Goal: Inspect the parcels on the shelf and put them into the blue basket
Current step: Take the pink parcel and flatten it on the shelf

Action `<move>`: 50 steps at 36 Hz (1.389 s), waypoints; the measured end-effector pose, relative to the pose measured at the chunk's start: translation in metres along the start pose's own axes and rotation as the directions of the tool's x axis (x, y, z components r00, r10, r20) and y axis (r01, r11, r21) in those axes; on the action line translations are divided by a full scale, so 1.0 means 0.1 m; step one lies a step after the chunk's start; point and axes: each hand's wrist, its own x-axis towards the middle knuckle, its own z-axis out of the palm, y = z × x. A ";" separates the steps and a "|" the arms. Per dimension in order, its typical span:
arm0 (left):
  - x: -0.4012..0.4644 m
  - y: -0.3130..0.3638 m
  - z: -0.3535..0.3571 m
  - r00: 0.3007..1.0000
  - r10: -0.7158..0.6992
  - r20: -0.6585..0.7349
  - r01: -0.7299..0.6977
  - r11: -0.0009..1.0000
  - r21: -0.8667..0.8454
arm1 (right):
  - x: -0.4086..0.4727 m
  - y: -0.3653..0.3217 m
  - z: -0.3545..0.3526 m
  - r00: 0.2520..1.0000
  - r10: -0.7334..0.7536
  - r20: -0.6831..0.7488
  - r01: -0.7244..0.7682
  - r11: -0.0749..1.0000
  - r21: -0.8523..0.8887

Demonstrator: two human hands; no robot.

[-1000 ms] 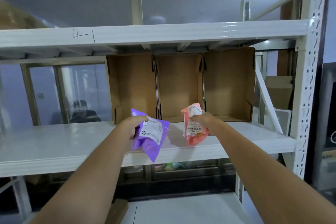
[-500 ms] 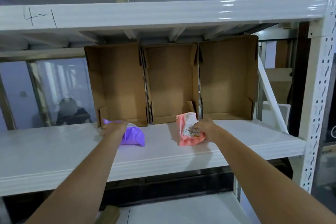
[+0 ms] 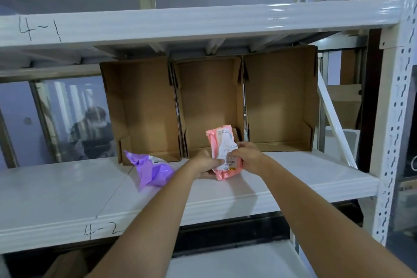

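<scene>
A pink parcel (image 3: 222, 144) with a white label stands upright just above the white shelf (image 3: 67, 189), in front of the middle cardboard box. My left hand (image 3: 204, 163) grips its lower left side and my right hand (image 3: 248, 158) grips its right side. A purple parcel (image 3: 151, 170) with a white label lies on the shelf to the left, apart from both hands. No blue basket is in view.
Three open cardboard boxes (image 3: 279, 99) stand side by side at the back of the shelf. The upper shelf beam (image 3: 203, 22) is marked 4-1, the lower one 4-2. A white perforated post (image 3: 397, 119) stands at the right. A person sits behind glass (image 3: 90, 133) at the left.
My left hand set the purple parcel down on the shelf, let it go, and moved right to take hold of the pink parcel together with my right hand.
</scene>
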 end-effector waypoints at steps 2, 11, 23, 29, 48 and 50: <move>0.01 -0.04 -0.01 1.000 0.002 -0.028 -0.003 0.999 -0.054 | -0.06 -0.01 -0.02 1.000 0.013 0.013 -0.013 0.999 -0.043; -0.01 -0.10 -0.19 0.997 0.040 -0.058 -0.052 0.975 -0.215 | -0.13 0.09 -0.14 1.000 0.006 -0.007 -0.009 0.938 -0.345; -0.07 -0.26 -0.35 0.972 0.130 -0.195 -0.126 0.991 0.035 | -0.45 -0.12 -0.12 0.994 0.041 0.097 0.006 0.898 -0.440; -0.15 -0.27 -0.46 0.986 0.118 -0.121 -0.109 0.991 0.076 | -0.51 -0.33 -0.13 0.981 -0.185 -0.049 0.167 0.953 -0.254; -0.33 -0.24 -0.54 0.993 0.121 0.001 -0.121 0.993 -0.004 | -0.55 -0.41 -0.17 0.938 -0.294 -0.184 0.255 0.944 -0.209; -0.36 -0.26 -0.55 0.992 0.124 -0.001 -0.124 0.992 -0.018 | -0.55 -0.43 -0.23 0.959 -0.253 -0.132 0.221 0.951 -0.215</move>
